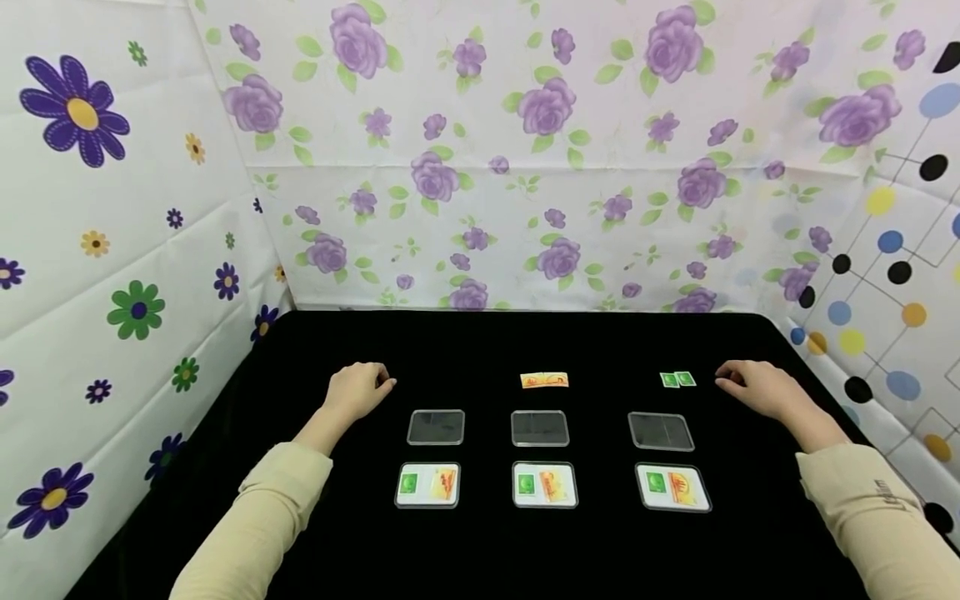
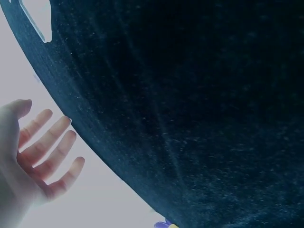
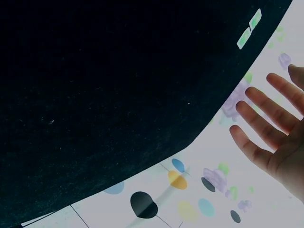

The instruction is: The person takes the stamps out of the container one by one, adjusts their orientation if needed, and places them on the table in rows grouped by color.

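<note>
My left hand (image 1: 358,390) is at the left of the black table, its fingers loosely curled around nothing; in the left wrist view the fingers (image 2: 47,147) are spread apart. On the right, my right hand (image 1: 759,388) is relaxed too, and its fingers (image 3: 266,118) hold nothing. Nearest to it lie two small green stickers (image 1: 678,380). An orange-and-yellow printed strip (image 1: 544,381) lies at the middle back. Three clear plastic cases, left (image 1: 436,427), middle (image 1: 540,428) and right (image 1: 661,432), form a row between the hands.
Closer to me is a row of three cases with white cards bearing green and orange pictures: left (image 1: 427,486), middle (image 1: 545,485), right (image 1: 672,487). Black cloth covers the table (image 1: 480,550). Patterned sheets (image 1: 480,100) hang at the back and both sides.
</note>
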`<control>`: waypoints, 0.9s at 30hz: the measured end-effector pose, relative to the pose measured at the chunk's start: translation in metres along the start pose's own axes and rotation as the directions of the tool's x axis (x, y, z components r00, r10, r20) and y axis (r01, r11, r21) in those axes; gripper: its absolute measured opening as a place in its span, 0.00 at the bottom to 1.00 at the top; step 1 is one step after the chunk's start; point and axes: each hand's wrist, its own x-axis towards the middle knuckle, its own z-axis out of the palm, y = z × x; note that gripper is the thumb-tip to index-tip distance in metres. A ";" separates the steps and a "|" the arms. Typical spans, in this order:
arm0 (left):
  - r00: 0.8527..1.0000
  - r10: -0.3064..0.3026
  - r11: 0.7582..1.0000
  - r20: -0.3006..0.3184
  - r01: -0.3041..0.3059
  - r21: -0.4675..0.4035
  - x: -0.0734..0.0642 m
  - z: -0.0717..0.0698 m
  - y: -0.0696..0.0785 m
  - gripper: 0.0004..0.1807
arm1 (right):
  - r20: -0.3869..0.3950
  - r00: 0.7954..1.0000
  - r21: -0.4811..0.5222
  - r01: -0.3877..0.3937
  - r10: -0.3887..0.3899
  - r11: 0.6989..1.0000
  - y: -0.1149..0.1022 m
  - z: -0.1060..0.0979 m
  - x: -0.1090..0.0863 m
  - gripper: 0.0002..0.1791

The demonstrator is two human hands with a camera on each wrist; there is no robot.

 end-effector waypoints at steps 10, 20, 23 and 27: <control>1.000 0.000 0.997 0.006 0.000 -0.071 -0.014 0.004 -0.008 0.14 | -0.051 0.998 -0.058 0.029 -0.032 0.998 -0.007 0.008 -0.007 0.13; 1.000 -0.007 0.982 0.012 0.009 -0.189 -0.027 0.005 -0.016 0.14 | -0.060 0.997 -0.040 0.041 -0.043 0.998 -0.009 0.014 -0.012 0.13; 1.000 0.011 0.976 0.011 -0.008 -0.218 -0.033 0.004 -0.019 0.14 | -0.065 0.996 -0.033 0.050 -0.052 0.998 -0.014 0.015 -0.014 0.13; 0.999 0.037 0.965 0.012 -0.032 -0.261 -0.043 0.004 -0.022 0.12 | -0.069 0.996 -0.017 0.059 -0.060 0.998 -0.021 0.015 -0.015 0.14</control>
